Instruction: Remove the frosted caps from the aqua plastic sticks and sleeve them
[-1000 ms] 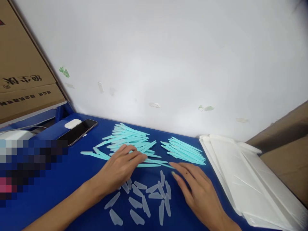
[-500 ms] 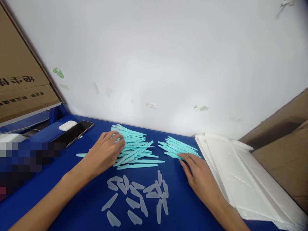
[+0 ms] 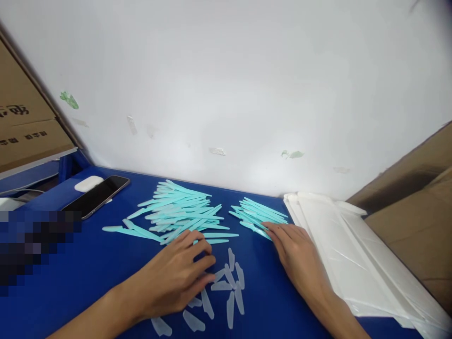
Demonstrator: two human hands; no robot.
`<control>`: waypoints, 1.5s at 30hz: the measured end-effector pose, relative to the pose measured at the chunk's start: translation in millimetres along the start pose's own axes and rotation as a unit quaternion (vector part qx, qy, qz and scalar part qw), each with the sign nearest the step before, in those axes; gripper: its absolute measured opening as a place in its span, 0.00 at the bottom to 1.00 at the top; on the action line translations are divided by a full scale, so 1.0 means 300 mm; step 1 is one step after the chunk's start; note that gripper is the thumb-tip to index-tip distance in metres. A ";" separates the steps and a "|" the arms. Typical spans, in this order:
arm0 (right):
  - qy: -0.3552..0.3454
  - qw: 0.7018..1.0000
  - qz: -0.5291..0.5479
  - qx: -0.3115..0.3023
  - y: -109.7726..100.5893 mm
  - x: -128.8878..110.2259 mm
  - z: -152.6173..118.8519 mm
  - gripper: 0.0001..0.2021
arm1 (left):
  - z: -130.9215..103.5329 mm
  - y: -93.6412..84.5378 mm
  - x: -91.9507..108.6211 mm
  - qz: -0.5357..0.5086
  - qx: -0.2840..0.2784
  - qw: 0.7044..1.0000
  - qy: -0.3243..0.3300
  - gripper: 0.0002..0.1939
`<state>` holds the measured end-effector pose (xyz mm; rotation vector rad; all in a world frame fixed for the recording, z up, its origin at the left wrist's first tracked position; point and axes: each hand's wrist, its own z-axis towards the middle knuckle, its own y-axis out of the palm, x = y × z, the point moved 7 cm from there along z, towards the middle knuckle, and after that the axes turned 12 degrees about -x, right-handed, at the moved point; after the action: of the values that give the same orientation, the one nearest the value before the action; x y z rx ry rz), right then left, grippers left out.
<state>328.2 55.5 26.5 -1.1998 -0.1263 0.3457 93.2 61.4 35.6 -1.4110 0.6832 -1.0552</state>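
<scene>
Turquoise sticks (image 3: 185, 207) lie in 2 piles; right hand (image 3: 294, 245) at the smaller

The sticks rest on a blue table (image 3: 88, 263), in the middle of the view. The larger pile (image 3: 187, 214) lies left of centre, its members crossing and fanned, with several jutting out toward the left. The smaller pile (image 3: 259, 212) lies to its right, more closely aligned, a strip of table between the 2.

The right hand has its fingers close together, the tips at the near edge of the smaller pile; whether it grips a stick cannot be told. The left hand (image 3: 180, 270) is curved, thumb and index finger parted, over translucent pieces (image 3: 230, 308). Its thumb tip is just beside 1 of them; contact cannot be determined. These pieces lie scattered on the near side of the piles, some overlapping, some partly hidden by the left hand.

White flat packets (image 3: 339, 249) lie stacked right of the smaller pile. At far left, a dark-screened phone (image 3: 100, 193) lies beside a white rounded object (image 3: 88, 183). Printed cardboard (image 3: 28, 108) stands beyond. A pale wall (image 3: 226, 80) backs the table.
</scene>
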 end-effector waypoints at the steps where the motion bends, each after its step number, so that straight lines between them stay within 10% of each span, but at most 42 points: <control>1: -0.002 1.000 0.000 0.007 -0.008 -0.003 0.000 0.13 | 0.001 0.009 0.012 -0.014 -0.006 1.000 0.004 0.09; 13: -0.020 0.999 0.043 0.000 0.001 -0.050 -0.026 0.32 | 0.020 0.050 0.015 -0.106 -0.033 0.993 -0.040 0.06; 21: -0.036 0.993 0.111 0.006 -0.035 -0.095 -0.011 0.13 | -0.002 0.005 -0.043 -0.189 0.093 0.973 -0.098 0.11; 29: -0.115 0.989 0.094 0.025 -0.046 -0.137 -0.020 0.16 | -0.045 -0.057 -0.158 -0.402 0.234 0.862 -0.203 0.09; 45: -0.169 0.974 0.110 0.104 -0.096 -0.165 -0.038 0.26 | -0.036 0.004 -0.174 -0.599 0.167 0.734 -0.274 0.17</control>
<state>290.4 19.8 53.3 -0.9415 -0.2468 0.7397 61.9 102.6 22.6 -1.6797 -0.9987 -1.4729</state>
